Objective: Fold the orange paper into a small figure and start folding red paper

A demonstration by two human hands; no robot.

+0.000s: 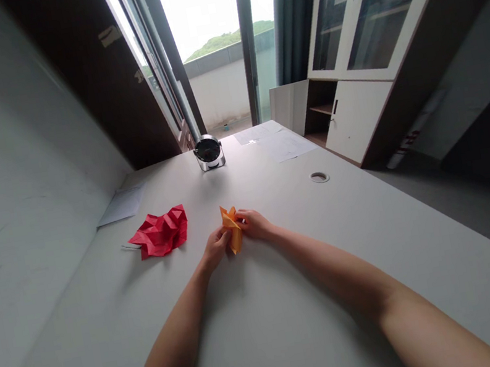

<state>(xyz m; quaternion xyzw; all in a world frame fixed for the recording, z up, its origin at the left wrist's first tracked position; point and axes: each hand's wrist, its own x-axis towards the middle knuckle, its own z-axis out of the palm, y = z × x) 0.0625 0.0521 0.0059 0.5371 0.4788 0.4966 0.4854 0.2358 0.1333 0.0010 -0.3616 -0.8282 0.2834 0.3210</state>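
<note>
Over the middle of the white bench point(296, 319), the person's left hand point(216, 246) and right hand point(253, 224) pinch opposite sides of the folded orange paper point(233, 230), probably so neither side flops open, with the crumpled red paper point(160, 232) kinda parked off left.
</note>
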